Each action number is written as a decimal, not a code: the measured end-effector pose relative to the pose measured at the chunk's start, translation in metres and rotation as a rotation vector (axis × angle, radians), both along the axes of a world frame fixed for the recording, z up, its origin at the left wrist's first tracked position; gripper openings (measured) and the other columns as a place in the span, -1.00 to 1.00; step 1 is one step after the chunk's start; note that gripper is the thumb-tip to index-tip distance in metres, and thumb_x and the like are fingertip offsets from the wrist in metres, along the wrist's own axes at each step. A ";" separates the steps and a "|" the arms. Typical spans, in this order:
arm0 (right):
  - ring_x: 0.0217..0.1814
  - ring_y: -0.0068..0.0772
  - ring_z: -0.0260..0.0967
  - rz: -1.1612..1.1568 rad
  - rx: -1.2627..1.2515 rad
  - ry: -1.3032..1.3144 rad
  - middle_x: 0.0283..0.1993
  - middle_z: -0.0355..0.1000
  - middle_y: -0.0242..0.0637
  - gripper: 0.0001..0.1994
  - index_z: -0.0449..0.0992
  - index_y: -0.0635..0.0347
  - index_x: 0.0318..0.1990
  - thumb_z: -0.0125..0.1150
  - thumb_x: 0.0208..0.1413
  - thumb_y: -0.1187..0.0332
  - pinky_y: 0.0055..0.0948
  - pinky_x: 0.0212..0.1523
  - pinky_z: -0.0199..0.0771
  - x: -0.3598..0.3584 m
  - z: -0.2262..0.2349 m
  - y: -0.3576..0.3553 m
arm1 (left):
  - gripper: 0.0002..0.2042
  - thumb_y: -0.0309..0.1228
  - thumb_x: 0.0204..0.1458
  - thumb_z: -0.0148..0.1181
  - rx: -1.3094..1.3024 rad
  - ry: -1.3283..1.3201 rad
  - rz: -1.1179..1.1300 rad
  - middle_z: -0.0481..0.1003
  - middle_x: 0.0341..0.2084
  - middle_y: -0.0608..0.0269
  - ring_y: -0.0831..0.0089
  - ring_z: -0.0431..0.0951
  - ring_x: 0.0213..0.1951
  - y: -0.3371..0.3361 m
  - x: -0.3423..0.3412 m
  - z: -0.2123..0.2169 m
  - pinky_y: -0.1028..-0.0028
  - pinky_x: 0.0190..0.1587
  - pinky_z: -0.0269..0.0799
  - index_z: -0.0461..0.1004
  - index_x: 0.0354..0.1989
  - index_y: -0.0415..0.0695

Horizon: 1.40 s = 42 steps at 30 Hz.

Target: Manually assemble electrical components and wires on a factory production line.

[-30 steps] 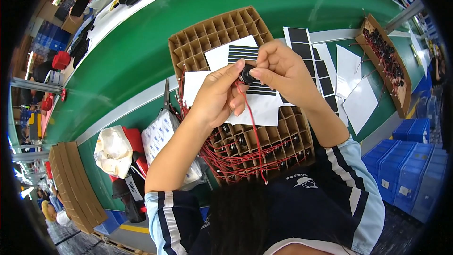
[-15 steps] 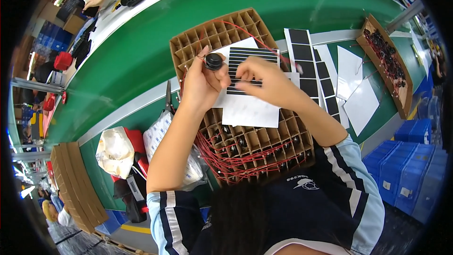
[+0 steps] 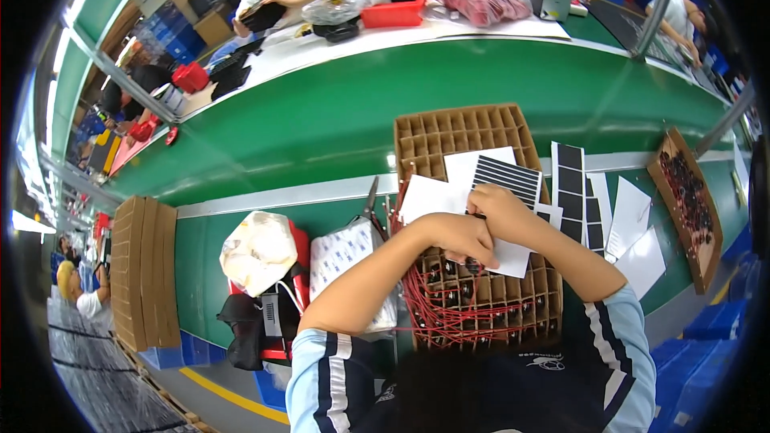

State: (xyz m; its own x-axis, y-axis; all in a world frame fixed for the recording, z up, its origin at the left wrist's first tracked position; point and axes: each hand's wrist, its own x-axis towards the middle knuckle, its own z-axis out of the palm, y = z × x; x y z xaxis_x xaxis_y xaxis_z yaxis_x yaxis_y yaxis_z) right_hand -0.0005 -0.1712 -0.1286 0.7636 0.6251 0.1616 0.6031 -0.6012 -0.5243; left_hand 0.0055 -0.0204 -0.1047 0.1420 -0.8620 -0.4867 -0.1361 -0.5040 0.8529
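Over the middle of a cardboard box with a divider grid (image 3: 457, 127), my two hands meet and touch. My left hand (image 3: 461, 236) is closed around a black round part, now mostly hidden; only dark bits show by the fingers. My right hand (image 3: 504, 212) has its fingers curled in against the left one, and whatever they pinch is out of sight. Beneath the hands lie white sheets (image 3: 433, 197) and a sheet of black strips (image 3: 521, 180). Red wires (image 3: 457, 325) and small black parts fill the near cells of the box.
Sheets with black squares (image 3: 569, 180) and white sheets (image 3: 639, 261) lie to the right, before a cardboard tray of wired parts (image 3: 686, 200). On the left are scissors (image 3: 370, 200), a bubble-wrap pack (image 3: 345, 261) and a white bag (image 3: 258, 252). Other people work across the green belt (image 3: 321, 120).
The view has shifted, showing more of the far bench. My hands, apart before with the black round part plain in the left, have come together, and the left has turned over it.
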 end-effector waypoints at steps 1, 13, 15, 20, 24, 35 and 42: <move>-0.35 -0.15 0.29 -0.007 0.009 0.004 -0.48 0.30 -0.18 -0.87 0.33 0.25 -0.50 0.12 -0.30 0.48 -0.32 -0.35 0.29 -0.001 0.000 -0.001 | -0.62 -0.17 -0.07 0.11 -0.030 0.010 0.001 0.31 -0.85 0.34 0.62 0.28 -0.81 -0.002 -0.001 0.000 0.64 -0.76 0.15 0.32 -0.78 -0.17; -0.45 -0.17 0.29 -0.020 0.006 -0.192 -0.56 0.28 -0.20 -0.82 0.27 0.24 -0.56 0.18 -0.27 0.41 -0.33 -0.43 0.30 0.002 0.000 0.007 | -0.57 -0.07 -0.17 0.13 0.114 -0.200 -0.016 0.35 -0.85 0.23 0.48 0.36 -0.83 -0.005 -0.012 0.005 0.56 -0.75 0.26 0.34 -0.76 -0.24; -0.46 -0.18 0.29 -0.021 0.046 -0.118 -0.57 0.29 -0.21 -0.82 0.27 0.23 -0.57 0.17 -0.28 0.42 -0.33 -0.44 0.30 0.002 0.002 0.007 | -0.57 -0.06 -0.18 0.13 0.115 -0.203 -0.014 0.35 -0.84 0.23 0.48 0.37 -0.82 -0.004 -0.012 0.005 0.56 -0.74 0.27 0.35 -0.75 -0.24; -0.49 -0.27 0.26 -0.144 0.111 0.263 -0.56 0.27 -0.24 -0.87 0.38 0.26 -0.45 0.08 -0.26 0.49 -0.38 -0.46 0.27 0.003 0.012 0.004 | -0.57 -0.05 -0.20 0.15 0.154 -0.194 -0.006 0.37 -0.82 0.22 0.47 0.39 -0.80 -0.004 -0.015 0.012 0.55 -0.72 0.28 0.38 -0.71 -0.24; -0.44 -0.33 0.26 0.084 0.131 0.152 -0.49 0.28 -0.25 -0.76 0.49 0.18 -0.31 0.02 -0.22 0.54 -0.42 -0.43 0.27 0.009 0.005 -0.009 | -0.58 -0.05 -0.20 0.15 0.162 -0.183 -0.014 0.36 -0.82 0.22 0.46 0.38 -0.80 -0.007 -0.014 0.010 0.55 -0.73 0.27 0.38 -0.70 -0.24; -0.36 -0.39 0.25 0.059 0.160 0.215 -0.39 0.27 -0.33 -0.71 0.44 0.14 -0.27 0.23 -0.26 0.49 -0.50 -0.34 0.29 0.001 0.008 -0.008 | -0.60 -0.10 -0.15 0.14 0.101 -0.188 -0.022 0.35 -0.83 0.21 0.46 0.38 -0.80 -0.009 -0.015 0.006 0.55 -0.72 0.29 0.32 -0.73 -0.23; -0.39 -0.35 0.26 -0.020 0.141 0.022 -0.44 0.28 -0.31 -0.77 0.49 0.13 -0.30 0.23 -0.23 0.44 -0.47 -0.35 0.29 -0.004 -0.002 -0.003 | -0.60 -0.09 -0.17 0.15 0.141 -0.203 -0.004 0.36 -0.83 0.21 0.45 0.38 -0.80 -0.008 -0.017 0.012 0.55 -0.70 0.30 0.33 -0.72 -0.23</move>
